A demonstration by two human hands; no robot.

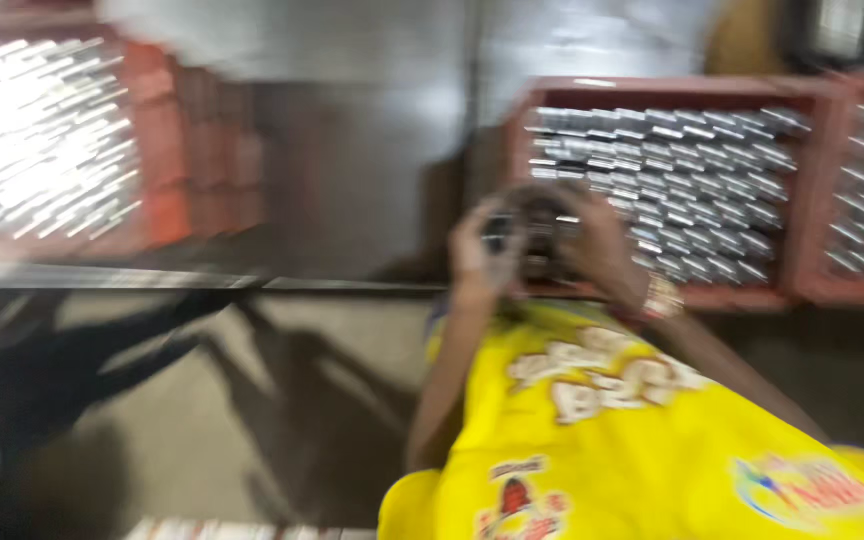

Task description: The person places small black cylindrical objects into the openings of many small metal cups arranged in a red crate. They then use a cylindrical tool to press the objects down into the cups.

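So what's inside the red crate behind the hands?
The red crate holds rows of shiny metal cylinders lying side by side. The hands cover its lower left corner, and blur hides any layers beneath.

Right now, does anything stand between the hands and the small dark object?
Nothing visible does. The left hand and right hand both appear to be against the dark object, in front of the red crate of metal pieces. Blur hides the grip.

Before you, the red plastic crate (814,190) looks matt, and the small silvery metal cylinders (692,180) packed in it shine glossily. The yellow printed cloth shirt (632,450) looks smooth and soft, though blur hides finer texture.
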